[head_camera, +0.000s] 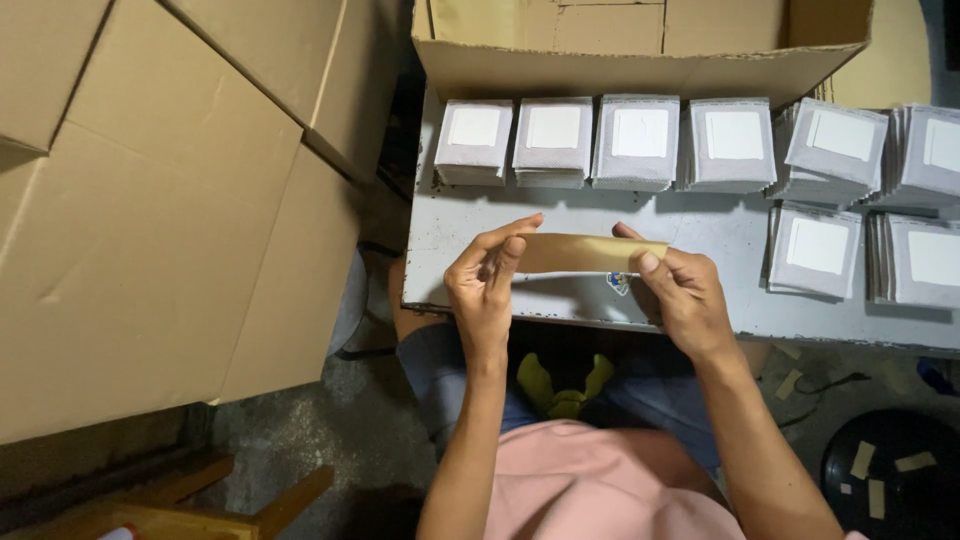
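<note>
A tan paper strip (585, 252) is stretched level between my two hands, just above the front of a worn grey table (470, 225). My left hand (487, 283) pinches its left end with thumb and fingers. My right hand (680, 290) grips its right end, thumb on top. Behind the strip, a row of stacked grey packets with white square patches (555, 140) lines the table's far edge.
More grey packet stacks (880, 210) fill the table's right side. An open cardboard box (640, 45) stands behind the table. Large flattened cardboard boxes (150, 200) lean on the left. A dark round stool (895, 475) with paper scraps sits at lower right.
</note>
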